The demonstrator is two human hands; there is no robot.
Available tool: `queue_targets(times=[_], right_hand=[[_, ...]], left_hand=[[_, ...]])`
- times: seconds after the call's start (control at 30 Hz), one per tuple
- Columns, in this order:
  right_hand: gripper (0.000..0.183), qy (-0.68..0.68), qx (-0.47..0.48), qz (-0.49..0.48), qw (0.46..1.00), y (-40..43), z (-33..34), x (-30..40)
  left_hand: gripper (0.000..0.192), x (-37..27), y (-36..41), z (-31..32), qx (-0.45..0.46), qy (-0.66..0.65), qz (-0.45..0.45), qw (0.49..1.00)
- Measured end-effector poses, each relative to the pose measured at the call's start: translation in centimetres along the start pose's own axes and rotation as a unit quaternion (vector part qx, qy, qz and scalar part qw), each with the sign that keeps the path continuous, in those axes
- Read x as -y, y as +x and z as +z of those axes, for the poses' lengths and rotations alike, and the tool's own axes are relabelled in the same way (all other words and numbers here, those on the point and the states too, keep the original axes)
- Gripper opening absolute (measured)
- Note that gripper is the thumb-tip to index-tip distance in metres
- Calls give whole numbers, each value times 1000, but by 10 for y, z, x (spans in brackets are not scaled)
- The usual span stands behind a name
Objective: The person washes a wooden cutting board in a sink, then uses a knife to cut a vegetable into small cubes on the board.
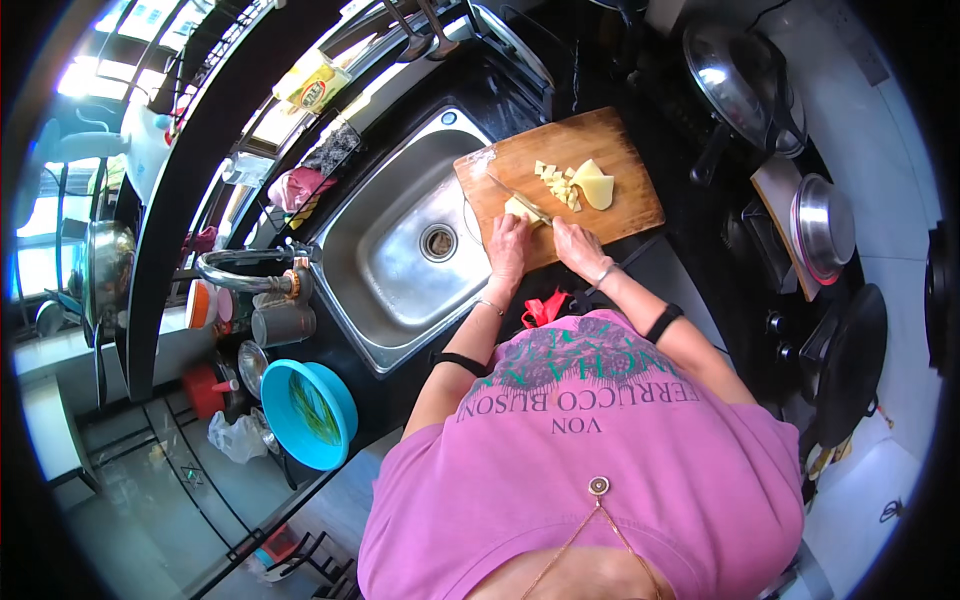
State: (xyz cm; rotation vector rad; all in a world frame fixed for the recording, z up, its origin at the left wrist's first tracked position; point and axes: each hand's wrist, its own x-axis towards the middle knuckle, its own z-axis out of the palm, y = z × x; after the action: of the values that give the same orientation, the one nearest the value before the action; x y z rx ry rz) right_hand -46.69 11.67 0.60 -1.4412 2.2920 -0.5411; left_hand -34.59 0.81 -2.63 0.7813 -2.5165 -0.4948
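A wooden cutting board [626, 184] lies beside the sink, its left part reaching over the sink's rim. On its lower left, my left hand [511, 244] presses down on a pale yellow potato piece [519, 208]. My right hand [577, 246] grips the handle of a kitchen knife [517, 193], whose blade lies along the far side of that piece and points to the upper left. Farther up the board is a small heap of diced potato [559, 186]. A larger cut potato chunk [594, 184] touches the heap on its right.
The steel sink [390, 247] with its faucet [244, 271] is on the left. A blue basin [341, 390] holding green stalks stands at lower left. On the right are a lidded pan [731, 75] and metal bowls [825, 225]. A wire rack [330, 161] holds cloths behind the sink.
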Motion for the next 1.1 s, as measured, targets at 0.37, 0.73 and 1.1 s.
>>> queue_targets(times=[0.37, 0.73, 1.1], right_hand=[[15, 3, -15, -22, 1000, -3, -17, 2], [15, -32, 5, -1, 999, -11, -11, 21], [18, 44, -28, 22, 998, 21, 16, -5]], left_hand=[[21, 2, -2, 2, -21, -14, -8, 1000], [16, -5, 2, -5, 16, -23, -43, 999], [13, 2, -4, -3, -23, -62, -5, 998]])
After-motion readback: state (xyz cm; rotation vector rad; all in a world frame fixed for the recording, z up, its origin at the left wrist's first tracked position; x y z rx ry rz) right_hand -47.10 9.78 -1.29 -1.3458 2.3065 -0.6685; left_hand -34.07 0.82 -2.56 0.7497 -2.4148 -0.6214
